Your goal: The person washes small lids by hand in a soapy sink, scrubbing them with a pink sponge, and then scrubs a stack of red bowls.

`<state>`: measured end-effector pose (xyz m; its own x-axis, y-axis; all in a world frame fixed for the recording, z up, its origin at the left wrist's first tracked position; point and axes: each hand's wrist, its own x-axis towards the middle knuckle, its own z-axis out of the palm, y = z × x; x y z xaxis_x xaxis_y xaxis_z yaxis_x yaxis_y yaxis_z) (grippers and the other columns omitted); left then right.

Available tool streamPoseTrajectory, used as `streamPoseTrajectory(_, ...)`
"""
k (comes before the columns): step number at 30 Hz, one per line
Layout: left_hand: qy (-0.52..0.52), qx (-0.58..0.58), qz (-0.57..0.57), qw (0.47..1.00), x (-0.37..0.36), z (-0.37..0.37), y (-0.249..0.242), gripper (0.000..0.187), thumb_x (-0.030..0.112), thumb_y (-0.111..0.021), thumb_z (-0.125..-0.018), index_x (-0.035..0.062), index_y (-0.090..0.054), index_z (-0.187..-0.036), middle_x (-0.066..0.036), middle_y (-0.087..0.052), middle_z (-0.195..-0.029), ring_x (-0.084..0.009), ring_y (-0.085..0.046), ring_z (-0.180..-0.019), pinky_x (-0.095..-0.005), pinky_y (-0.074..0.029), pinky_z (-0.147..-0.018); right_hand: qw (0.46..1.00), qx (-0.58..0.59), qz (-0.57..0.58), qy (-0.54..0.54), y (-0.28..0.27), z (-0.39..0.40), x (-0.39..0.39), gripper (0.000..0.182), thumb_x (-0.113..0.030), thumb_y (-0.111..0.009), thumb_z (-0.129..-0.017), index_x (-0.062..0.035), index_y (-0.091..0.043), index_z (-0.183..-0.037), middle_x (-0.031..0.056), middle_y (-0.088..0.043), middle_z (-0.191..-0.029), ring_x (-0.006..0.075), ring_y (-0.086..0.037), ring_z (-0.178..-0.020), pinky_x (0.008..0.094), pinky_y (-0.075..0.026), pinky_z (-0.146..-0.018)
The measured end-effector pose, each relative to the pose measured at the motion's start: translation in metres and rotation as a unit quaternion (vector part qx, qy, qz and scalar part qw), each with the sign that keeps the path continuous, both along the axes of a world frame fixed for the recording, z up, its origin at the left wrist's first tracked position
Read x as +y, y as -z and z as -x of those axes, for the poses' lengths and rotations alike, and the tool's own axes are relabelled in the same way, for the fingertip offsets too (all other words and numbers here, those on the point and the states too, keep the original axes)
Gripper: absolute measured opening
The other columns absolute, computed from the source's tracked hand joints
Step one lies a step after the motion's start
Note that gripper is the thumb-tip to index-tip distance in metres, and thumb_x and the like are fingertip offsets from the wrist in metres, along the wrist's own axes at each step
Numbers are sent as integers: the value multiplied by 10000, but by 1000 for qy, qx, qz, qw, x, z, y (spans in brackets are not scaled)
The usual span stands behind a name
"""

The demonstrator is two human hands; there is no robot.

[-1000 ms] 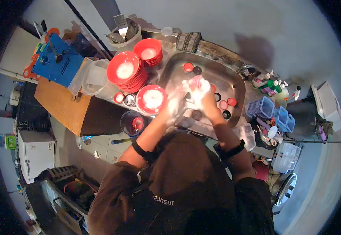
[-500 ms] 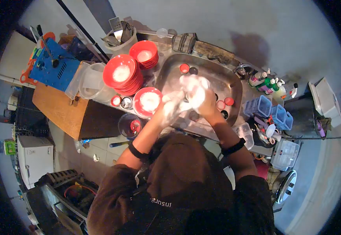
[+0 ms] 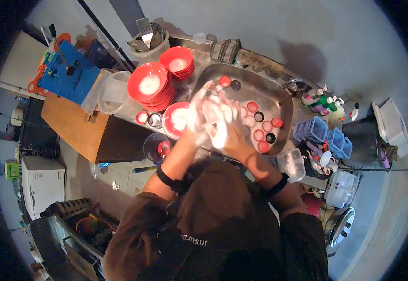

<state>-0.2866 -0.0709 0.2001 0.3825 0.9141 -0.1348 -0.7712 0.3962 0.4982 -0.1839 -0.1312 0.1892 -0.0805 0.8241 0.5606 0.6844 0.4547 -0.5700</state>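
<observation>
My left hand (image 3: 197, 112) and my right hand (image 3: 225, 124) are pressed close together over the left part of the metal sink (image 3: 286, 100). Both are covered in white foam and overexposed. Their fingers look bent around something between them, which I cannot make out. Right beside my left hand stands a red bowl (image 3: 173, 119) with foam in it. To the right of my right hand, several small red and black round pieces, like lids or little cups, lie on the sink floor, among them a red one (image 3: 277, 122) and a black one (image 3: 270, 137).
Stacked red bowls (image 3: 151, 86) and a second stack (image 3: 177, 61) stand left of the sink. A utensil tub (image 3: 159, 49) is behind them. Spray bottles (image 3: 325, 104), blue baskets (image 3: 310, 129) and a clear container (image 3: 292, 165) line the right side.
Both hands have moved left and slightly down, toward the foamy red bowl. More of the small red and black pieces in the sink now show. The view has shifted slightly.
</observation>
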Motion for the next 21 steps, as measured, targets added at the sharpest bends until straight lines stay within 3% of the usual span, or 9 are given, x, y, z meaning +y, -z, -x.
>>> streamPoseTrajectory(1, 84, -110, 15, 990, 3, 7, -6, 398, 260, -499, -940, 48, -483, -1277, -112, -563, -1236, -248, -571, -1081, -406, -449, -971, 1000, 1, 1, -2, 0, -6, -1, 570, -231, -647, -781, -106, -483, -1313, 132, -389, -1410, 360, -256, -1370, 610, -140, -1101)
streamPoseTrajectory(4, 84, -29, 55, 994, -2, 16, 8, 400, 265, -496, -942, 62, -483, -1286, -102, -573, -1235, -255, -574, -1087, -425, -468, -949, 961, -268, 34, 54, -8, -28, 2, 459, -243, -561, -814, -306, -568, -1269, 130, -329, -1490, 367, -258, -1376, 711, -60, -1066)
streamPoseTrajectory(7, 104, 13, 32, 994, -11, 12, 11, 377, 256, -507, -950, 101, -441, -1287, -75, -575, -1179, -224, -566, -1094, -398, -462, -945, 969, -218, 93, 75, 8, -32, 9, 374, -242, -565, -816, -268, -627, -1184, 164, -477, -1308, 407, -427, -1198, 623, -224, -1042)
streamPoseTrajectory(8, 87, 9, 48, 995, -11, 9, 20, 381, 263, -499, -954, 102, -434, -1293, -77, -566, -1202, -219, -563, -1097, -392, -459, -947, 977, -77, 198, 25, -3, -28, 9, 321, -204, -553, -817, -252, -648, -1120, 139, -547, -1187, 372, -485, -1115, 526, -334, -956)
streamPoseTrajectory(11, 67, -13, 66, 996, -9, 1, 44, 400, 345, -431, -976, 73, -525, -1254, -54, -622, -1144, -174, -589, -1059, -326, -474, -939, 970, -195, 135, 60, 4, -15, 9, 272, -187, -554, -804, -232, -656, -1052, 140, -568, -1152, 345, -521, -1074, 462, -380, -854)
streamPoseTrajectory(12, 105, -40, 73, 991, -12, 2, 48, 385, 341, -433, -975, 74, -541, -1232, -54, -627, -1132, -176, -593, -1052, -329, -475, -937, 977, -202, 56, 41, 8, -13, 10, 202, -252, -558, -817, -197, -659, -982, 105, -615, -998, 310, -574, -939, 468, -399, -796)
streamPoseTrajectory(16, 142, -71, 85, 984, -16, -2, 67, 344, 338, -449, -966, 86, -583, -1158, -64, -634, -1115, -181, -603, -1041, -336, -476, -936, 979, -191, 62, -18, 17, -15, 19, 206, -234, -552, -812, -195, -666, -980, 97, -636, -929, 275, -592, -922, 451, -396, -786)
streamPoseTrajectory(19, 136, -82, 72, 985, -18, -7, 34, 326, 329, -455, -958, 93, -586, -1140, -74, -637, -1110, -192, -605, -1039, -348, -475, -937, 958, -245, 118, 86, 24, -13, 25, 219, -220, -559, -793, -202, -669, -981, 84, -653, -888, 255, -607, -915, 467, -389, -817)
streamPoseTrajectory(21, 132, -86, 67, 985, -13, -2, 20, 314, 320, -458, -953, 98, -585, -1136, -80, -636, -1110, -201, -606, -1038, -355, -475, -936, 980, -84, 165, 76, 8, -2, 25, 223, -233, -559, -791, -202, -668, -983, 88, -649, -966, 260, -588, -995, 499, -372, -869)
